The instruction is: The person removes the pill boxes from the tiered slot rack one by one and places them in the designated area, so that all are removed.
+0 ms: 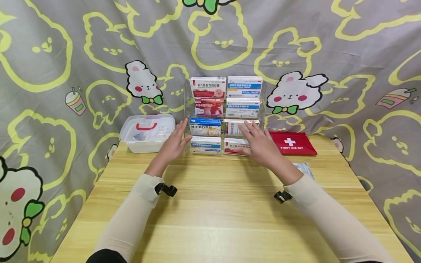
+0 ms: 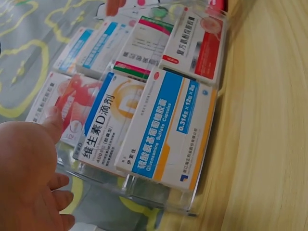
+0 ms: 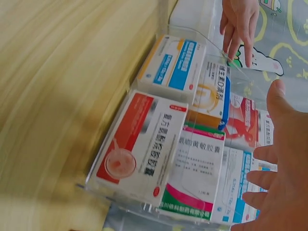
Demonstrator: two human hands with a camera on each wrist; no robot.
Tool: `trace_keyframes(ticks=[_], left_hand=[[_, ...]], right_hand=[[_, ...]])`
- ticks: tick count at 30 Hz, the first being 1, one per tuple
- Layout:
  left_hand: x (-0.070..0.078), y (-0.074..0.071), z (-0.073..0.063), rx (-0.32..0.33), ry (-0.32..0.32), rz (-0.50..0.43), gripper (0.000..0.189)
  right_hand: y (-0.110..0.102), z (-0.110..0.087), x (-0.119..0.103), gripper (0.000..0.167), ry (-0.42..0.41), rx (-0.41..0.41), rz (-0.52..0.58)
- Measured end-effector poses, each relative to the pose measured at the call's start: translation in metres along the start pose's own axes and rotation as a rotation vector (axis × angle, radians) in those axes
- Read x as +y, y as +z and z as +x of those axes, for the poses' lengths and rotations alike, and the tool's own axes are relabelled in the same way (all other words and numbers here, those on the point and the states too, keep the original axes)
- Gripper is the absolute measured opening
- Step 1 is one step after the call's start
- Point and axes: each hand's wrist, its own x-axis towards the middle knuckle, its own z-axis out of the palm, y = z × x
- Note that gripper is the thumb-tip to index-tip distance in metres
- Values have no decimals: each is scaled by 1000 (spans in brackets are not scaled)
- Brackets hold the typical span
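A clear tiered display rack [image 2: 156, 195] stands on the table, filled with medicine boxes in two columns. In its left column are a vitamin D drops box [image 1: 205, 128] and, at the bottom front, a blue-and-white glucosamine capsule box [image 1: 206, 145]. A red-and-white capsule box [image 3: 139, 149] sits at the bottom right. My left hand [image 1: 173, 144] is beside the rack's left side, fingers extended and holding nothing. My right hand [image 1: 263, 146] is at the right side, fingers spread, overlapping the lower right boxes in the head view; it holds nothing.
Left of the rack is a white lidded plastic box [image 1: 148, 133] with a red handle. A red first aid kit pouch [image 1: 292, 143] lies at the right, with a small plastic packet [image 1: 304, 170] nearer me. A patterned curtain [image 1: 223, 44] hangs behind the wooden table [image 1: 213, 212].
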Motion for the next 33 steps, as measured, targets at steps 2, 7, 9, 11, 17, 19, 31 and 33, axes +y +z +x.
trace_keyframes(ticks=[2,7,9,11,17,19,31,33], left_hand=[[-1,1,2,-1,9,-38,80],[-3,6,6,11,14,-100,73],[-4,7,6,24,1,-115,70],[-5,8,7,36,-14,-128,68],[-6,10,7,38,-65,-146,65],[-8,12,8,38,-74,-141,65],[-22,21,5,19,-71,-106,74],[-25,24,5,17,-59,-109,78]], right_hand=[[3,2,-3,94,-12,-6,8],[12,8,-10,93,-39,-18,51],[17,10,-12,92,-47,-20,69],[22,13,-14,92,-61,-15,70],[35,22,-19,89,-99,0,86],[37,24,-22,88,-105,-5,101],[48,37,-28,79,-72,-53,196],[50,39,-28,76,-72,-46,200]])
